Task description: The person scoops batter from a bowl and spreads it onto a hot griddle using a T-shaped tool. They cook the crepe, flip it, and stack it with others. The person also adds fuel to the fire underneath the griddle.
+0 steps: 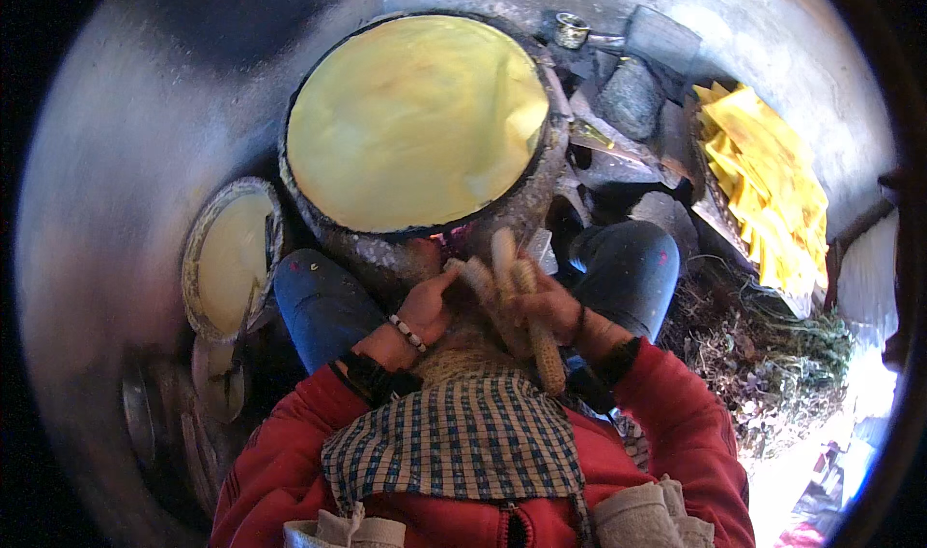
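Observation:
Several dry corn cobs (547,356) are bunched in my right hand (547,305), its fingers wrapped around them. My left hand (427,305), with a beaded bracelet at the wrist, is beside the bunch; its fingertips are near the end of one cob, and whether it grips that cob is unclear. Just beyond both hands, a large round griddle (282,157) carries a thin yellow sheet of batter or flatbread (416,124) across nearly its whole surface. A pinkish glow of fire (452,236) shows under the griddle's near edge.
At left stands a round vessel of pale yellow batter (232,265). Folded yellow sheets (768,186) are piled on a tray at right. A grey stone (630,99) and a small metal cup (571,31) lie behind, near the wall. Dry plant matter (760,360) covers ground at right.

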`<state>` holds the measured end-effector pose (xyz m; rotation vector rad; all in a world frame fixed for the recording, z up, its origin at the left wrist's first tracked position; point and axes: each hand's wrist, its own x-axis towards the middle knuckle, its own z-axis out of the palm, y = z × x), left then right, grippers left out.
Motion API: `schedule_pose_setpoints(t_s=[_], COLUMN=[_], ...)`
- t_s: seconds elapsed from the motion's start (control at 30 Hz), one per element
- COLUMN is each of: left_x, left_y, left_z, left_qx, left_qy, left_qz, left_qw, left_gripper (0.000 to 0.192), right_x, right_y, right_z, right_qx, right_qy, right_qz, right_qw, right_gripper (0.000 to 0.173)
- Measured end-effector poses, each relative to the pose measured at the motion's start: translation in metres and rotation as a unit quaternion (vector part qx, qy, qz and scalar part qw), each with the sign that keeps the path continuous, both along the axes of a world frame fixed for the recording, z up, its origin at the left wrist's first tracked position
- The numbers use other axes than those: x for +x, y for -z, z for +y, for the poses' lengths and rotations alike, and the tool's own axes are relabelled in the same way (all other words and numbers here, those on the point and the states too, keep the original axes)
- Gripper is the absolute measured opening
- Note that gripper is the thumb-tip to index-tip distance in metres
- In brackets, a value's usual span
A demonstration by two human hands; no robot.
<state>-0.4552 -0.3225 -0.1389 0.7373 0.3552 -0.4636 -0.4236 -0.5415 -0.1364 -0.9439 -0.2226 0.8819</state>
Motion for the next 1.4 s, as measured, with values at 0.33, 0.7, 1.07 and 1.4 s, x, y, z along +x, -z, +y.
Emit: schedule_pose_setpoints(t_s=[0.33,0.7,1.07,1.4], left_x=[0.025,0.024,0.062,0.095], left_y=[0.079,0.092,0.134,0.116], left_z=[0.042,0.054,0.048,0.046], left_qx=[0.149,0.116,0.259,0.512], left_qy=[-0.075,-0.008,-0.081,0.050], left_qz=[0.064,0.042,0.023,0.046], left_qw=[0.984,0.992,0.962,0.857], left_gripper=[0.026,0.039,0.031,0.036], right_x=[0.032,0.064,0.060,0.060], right_y=[0.088,0.160,0.143,0.106], right_z=[0.071,0.154,0.130,0.106], right_qx=[-0.136,-0.106,-0.387,-0.565], right_qy=[-0.039,0.242,0.133,0.027], right_qz=[0.040,0.081,-0.088,-0.280], right_qw=[0.989,0.961,0.908,0.775], right_gripper=[0.070,0.044,0.042,0.048])
